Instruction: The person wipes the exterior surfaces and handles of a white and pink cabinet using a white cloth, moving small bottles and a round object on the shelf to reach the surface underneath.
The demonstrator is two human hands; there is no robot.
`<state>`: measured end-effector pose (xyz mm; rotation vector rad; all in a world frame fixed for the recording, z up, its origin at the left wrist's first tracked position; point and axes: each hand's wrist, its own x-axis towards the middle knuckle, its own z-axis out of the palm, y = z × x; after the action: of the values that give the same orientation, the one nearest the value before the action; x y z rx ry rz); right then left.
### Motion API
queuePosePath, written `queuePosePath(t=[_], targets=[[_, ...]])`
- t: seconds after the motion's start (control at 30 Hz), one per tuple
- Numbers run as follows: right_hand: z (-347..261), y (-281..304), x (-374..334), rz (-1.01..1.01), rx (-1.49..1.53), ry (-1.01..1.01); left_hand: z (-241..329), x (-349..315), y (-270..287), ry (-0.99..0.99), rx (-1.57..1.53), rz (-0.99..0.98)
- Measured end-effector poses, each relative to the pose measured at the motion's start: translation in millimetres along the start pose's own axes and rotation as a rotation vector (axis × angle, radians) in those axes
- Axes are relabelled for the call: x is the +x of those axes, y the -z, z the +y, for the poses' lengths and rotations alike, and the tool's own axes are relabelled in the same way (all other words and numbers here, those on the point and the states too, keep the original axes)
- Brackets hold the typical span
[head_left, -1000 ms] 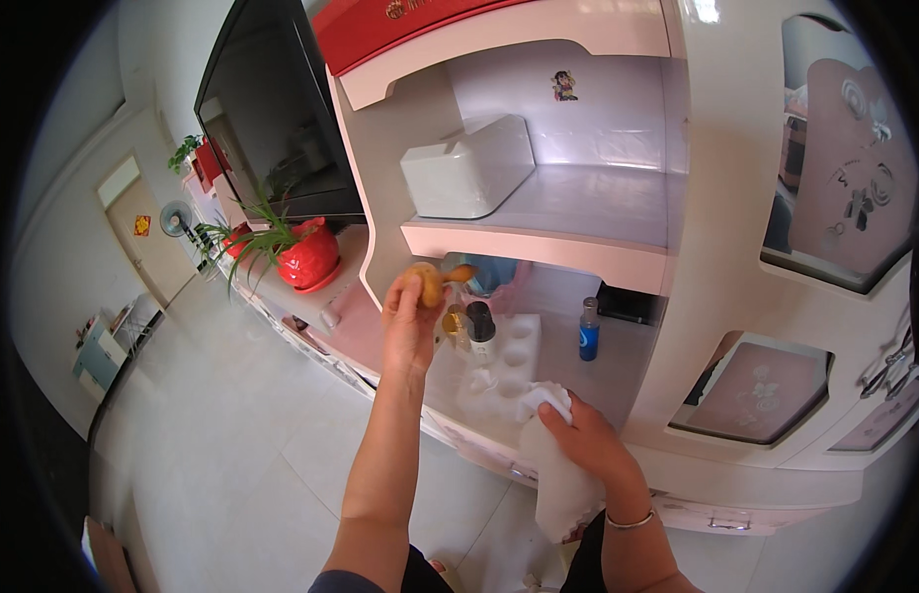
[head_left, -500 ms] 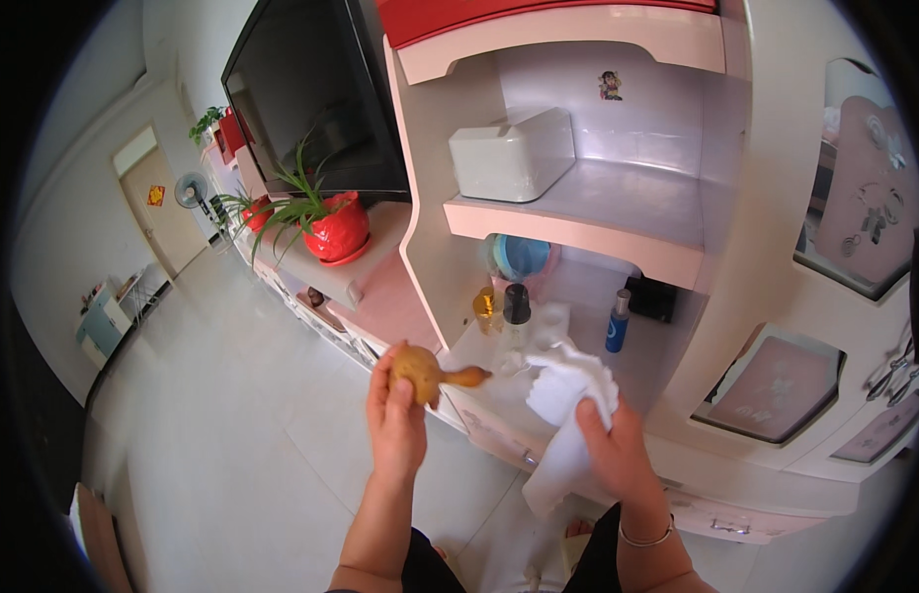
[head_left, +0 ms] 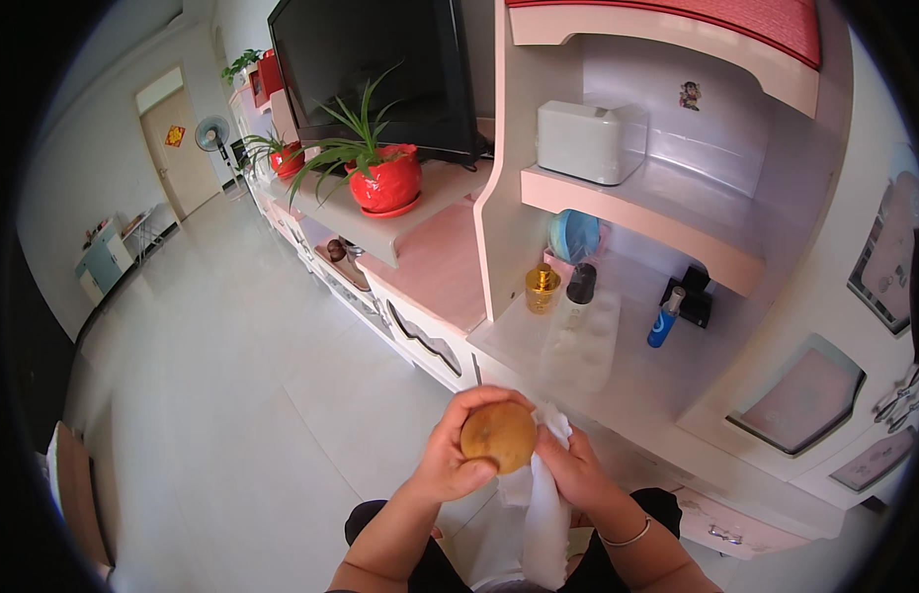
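My left hand (head_left: 459, 450) is closed round a small yellow-brown gourd (head_left: 497, 437), its round base turned up toward me and its narrow neck hidden. Against the gourd's right side, my right hand (head_left: 578, 469) grips a white cloth or wipe (head_left: 546, 514) that hangs down in folds above my lap. Both hands are close together in front of the cabinet's lower shelf. On that shelf are a clear plastic tray (head_left: 585, 356) with round hollows, a black-capped bottle (head_left: 580, 287), a gold bottle (head_left: 543, 289) and a blue spray bottle (head_left: 665, 320).
A white box (head_left: 588, 143) sits on the upper shelf of the pink cabinet. To the left, a red plant pot (head_left: 385, 185) stands before a television (head_left: 371, 79). A drawer (head_left: 736, 519) lies low on the right. Pale tiled floor (head_left: 232, 415) spreads at left.
The gourd has moved right and been turned base-up. My right hand has brought the white cloth left and down, against the gourd. The view has shifted, so the cabinet appears farther right.
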<state>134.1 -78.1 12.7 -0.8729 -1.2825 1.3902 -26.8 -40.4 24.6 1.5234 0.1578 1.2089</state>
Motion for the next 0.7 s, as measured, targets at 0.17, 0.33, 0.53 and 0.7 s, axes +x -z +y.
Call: queuePosePath(t=[0.17,0.33,0.53,0.7], targets=[[21,-15,13,0.113,-0.105,0.132,-35,-16,-3,0.093,0.167,0.347],[14,-4,14,0.134,-0.386,-0.165,-15,-17,-2,0.112,0.192,0.502],[4,4,9,0.268,-0.244,0.176,-20,-26,8,0.332,0.155,0.399],[-11,-14,3,-0.096,-0.965,0.554,-29,-36,1,0.267,0.656,0.048]])
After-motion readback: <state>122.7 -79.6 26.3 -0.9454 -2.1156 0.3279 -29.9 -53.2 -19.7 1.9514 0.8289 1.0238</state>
